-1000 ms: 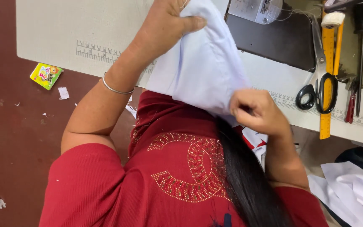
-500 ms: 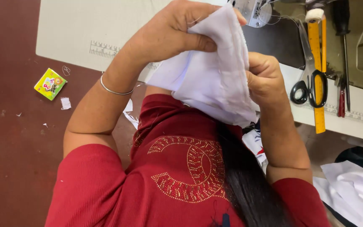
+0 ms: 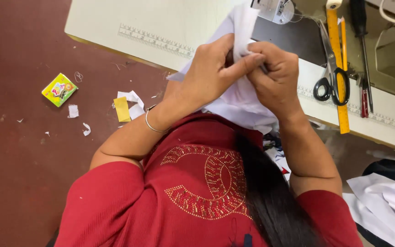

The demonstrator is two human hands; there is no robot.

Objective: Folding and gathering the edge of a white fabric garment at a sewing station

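A piece of white fabric [image 3: 241, 98] is bunched up in front of my chest, over the near edge of the cream sewing table [image 3: 174, 23]. My left hand [image 3: 211, 75] pinches a fold of the cloth from the left, thumb pressed across it. Closed on the same fold from the right, my right hand [image 3: 275, 77] has its fingertips meeting the left ones. A strip of the fabric runs up toward the sewing machine head [image 3: 275, 9]. A thin silver bangle [image 3: 151, 121] sits on my left wrist.
Black-handled scissors [image 3: 331, 77], a yellow ruler [image 3: 337, 68], a pencil and a screwdriver lie on the table's right part. A measuring strip runs along the table edge. On the dark red floor lie a small yellow-green packet [image 3: 59, 89] and paper scraps [image 3: 126, 106]. More white cloth [image 3: 385, 206] lies lower right.
My right hand has come up from below the cloth to meet my left hand. Both now pinch the same fold near the machine; the view has shifted right.
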